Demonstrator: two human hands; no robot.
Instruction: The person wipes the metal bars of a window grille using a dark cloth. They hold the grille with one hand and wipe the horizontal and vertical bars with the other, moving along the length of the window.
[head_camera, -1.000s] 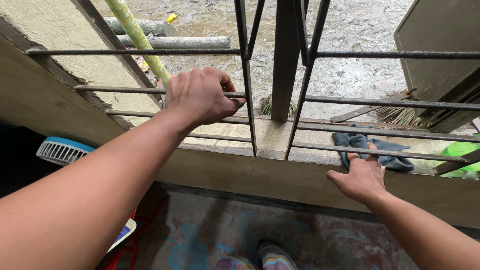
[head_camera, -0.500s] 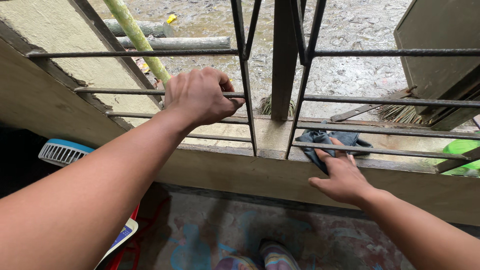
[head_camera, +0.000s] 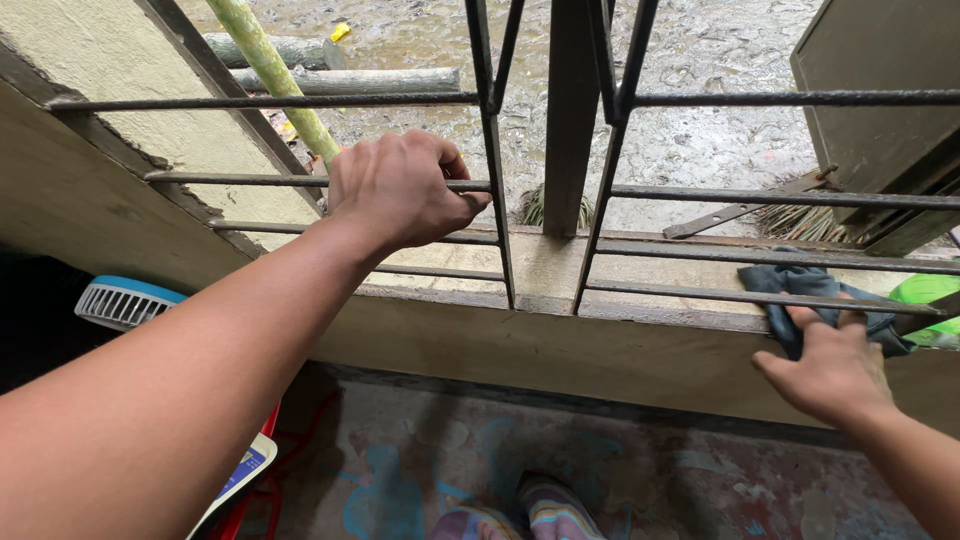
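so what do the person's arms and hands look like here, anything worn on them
Both are bare. The left hand and its forearm show no glove, sleeve, watch or ring anywhere in view. The right hand is likewise ungloved, with a bare wrist, no sleeve reaching it and short plain nails. No markings or bands show on either arm.

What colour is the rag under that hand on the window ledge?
The rag is dark blue-grey, seen in the head view.

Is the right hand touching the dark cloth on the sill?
Touching. The head view shows the right hand with its fingertips pressed on the dark cloth.
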